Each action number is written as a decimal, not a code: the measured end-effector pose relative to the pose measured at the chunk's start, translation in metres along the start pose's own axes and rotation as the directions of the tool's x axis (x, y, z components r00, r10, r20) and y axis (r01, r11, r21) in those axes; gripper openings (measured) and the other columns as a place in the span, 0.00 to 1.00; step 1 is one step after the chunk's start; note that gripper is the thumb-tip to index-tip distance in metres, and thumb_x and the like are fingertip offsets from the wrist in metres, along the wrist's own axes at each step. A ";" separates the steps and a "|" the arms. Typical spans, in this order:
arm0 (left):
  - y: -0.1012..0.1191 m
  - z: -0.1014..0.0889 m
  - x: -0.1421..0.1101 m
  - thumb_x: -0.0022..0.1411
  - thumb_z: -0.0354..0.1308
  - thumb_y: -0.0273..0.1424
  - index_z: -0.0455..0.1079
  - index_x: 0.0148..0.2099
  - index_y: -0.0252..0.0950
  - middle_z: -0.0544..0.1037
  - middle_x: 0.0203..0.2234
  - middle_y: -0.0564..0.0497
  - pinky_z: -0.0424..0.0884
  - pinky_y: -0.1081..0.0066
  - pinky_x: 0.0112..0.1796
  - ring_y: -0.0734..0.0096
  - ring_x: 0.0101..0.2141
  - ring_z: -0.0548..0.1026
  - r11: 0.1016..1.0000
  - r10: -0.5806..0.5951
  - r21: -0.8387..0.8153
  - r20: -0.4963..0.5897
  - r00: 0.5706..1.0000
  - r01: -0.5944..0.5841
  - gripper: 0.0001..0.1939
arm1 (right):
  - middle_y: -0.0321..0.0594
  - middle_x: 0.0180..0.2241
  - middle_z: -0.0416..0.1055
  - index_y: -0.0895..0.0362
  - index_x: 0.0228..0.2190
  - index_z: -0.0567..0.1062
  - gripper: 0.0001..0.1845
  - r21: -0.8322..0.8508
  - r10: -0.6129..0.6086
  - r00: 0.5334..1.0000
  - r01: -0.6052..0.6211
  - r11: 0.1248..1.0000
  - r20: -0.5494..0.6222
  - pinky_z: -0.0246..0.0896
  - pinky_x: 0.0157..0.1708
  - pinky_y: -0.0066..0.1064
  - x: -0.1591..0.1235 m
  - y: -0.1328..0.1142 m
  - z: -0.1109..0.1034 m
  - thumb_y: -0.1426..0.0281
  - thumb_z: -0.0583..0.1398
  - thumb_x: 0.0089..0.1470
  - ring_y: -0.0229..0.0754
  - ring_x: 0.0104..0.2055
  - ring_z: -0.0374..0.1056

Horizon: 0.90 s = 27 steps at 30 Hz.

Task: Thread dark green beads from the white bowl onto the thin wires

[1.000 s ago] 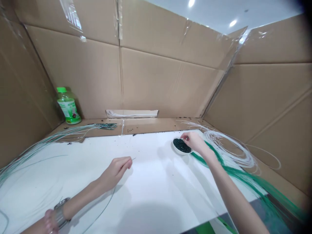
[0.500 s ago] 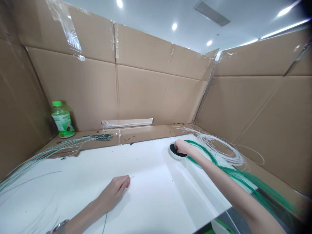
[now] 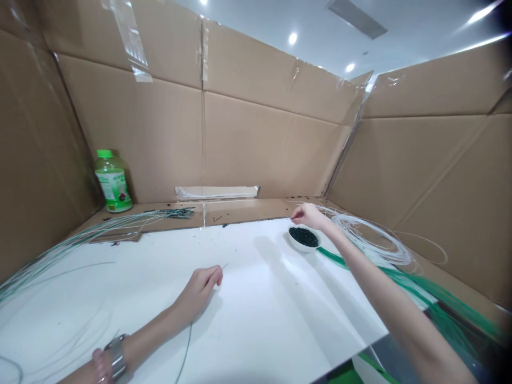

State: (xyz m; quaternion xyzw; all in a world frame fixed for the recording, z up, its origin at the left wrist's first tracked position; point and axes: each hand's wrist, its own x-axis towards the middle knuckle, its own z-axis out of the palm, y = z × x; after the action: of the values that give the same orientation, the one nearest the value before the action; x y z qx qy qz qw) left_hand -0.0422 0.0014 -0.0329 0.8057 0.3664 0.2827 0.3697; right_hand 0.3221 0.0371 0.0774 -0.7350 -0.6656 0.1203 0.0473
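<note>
My left hand (image 3: pixel 203 285) is closed on a thin green wire (image 3: pixel 185 352). A short end of it pokes out past the fingertips, and the rest trails down below the wrist onto the white board (image 3: pixel 256 320). Above the far rim of a small white bowl (image 3: pixel 298 246), my right hand (image 3: pixel 308 215) is raised with its fingertips pinched together. Whatever the pinch holds is too small to name. Dark beads or pellets (image 3: pixel 304 236) fill the bowl, which stands on the board's far right part.
Green strands (image 3: pixel 400 277) and a coil of white wire (image 3: pixel 372 240) lie at the right. Wires with dark-beaded ends (image 3: pixel 178 213) stretch along the left. A green-capped bottle (image 3: pixel 114 184) stands in the back left corner. Cardboard walls (image 3: pixel 272 128) enclose the workspace.
My right hand has come up out of the bowl of dark pieces, fingertips pinched. The left hand keeps hold of the wire. The camera view has shifted slightly.
</note>
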 end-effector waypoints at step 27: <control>-0.010 0.005 0.001 0.68 0.37 0.37 0.49 0.24 0.37 0.53 0.18 0.57 0.51 0.72 0.27 0.74 0.23 0.53 0.996 -0.019 -0.081 0.061 0.998 0.024 0.19 | 0.44 0.48 0.69 0.59 0.47 0.70 0.16 0.140 -0.059 0.985 0.036 0.989 0.161 0.69 0.42 0.40 0.053 -0.044 0.085 0.64 0.58 0.60 0.43 0.44 0.69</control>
State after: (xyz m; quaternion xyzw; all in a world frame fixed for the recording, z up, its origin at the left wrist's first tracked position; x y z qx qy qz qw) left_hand -0.0415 0.0042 -0.0435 0.7940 0.3521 0.2691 0.4162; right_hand 0.2633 0.0871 -0.0008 -0.7015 -0.6749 0.2247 0.0452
